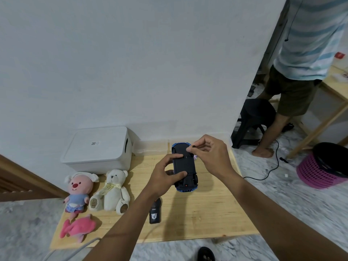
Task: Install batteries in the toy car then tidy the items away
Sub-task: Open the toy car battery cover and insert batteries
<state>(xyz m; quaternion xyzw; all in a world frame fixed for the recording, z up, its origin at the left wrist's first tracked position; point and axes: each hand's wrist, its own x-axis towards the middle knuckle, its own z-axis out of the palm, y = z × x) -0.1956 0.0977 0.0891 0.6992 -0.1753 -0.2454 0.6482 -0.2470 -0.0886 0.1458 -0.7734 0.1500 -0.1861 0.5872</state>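
Blue toy car (185, 166), underside up, gripped by your left hand (165, 174); right hand (209, 155) pinches small dark item (193, 146) at its far end.

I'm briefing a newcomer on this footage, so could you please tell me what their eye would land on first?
First, the blue plastic toy car, held underside up above the pale wooden table in the left hand, while the right hand pinches a small dark item over it. Next, the white teddy bear and pink-faced plush doll sit at the table's left, near a white lidded storage box.
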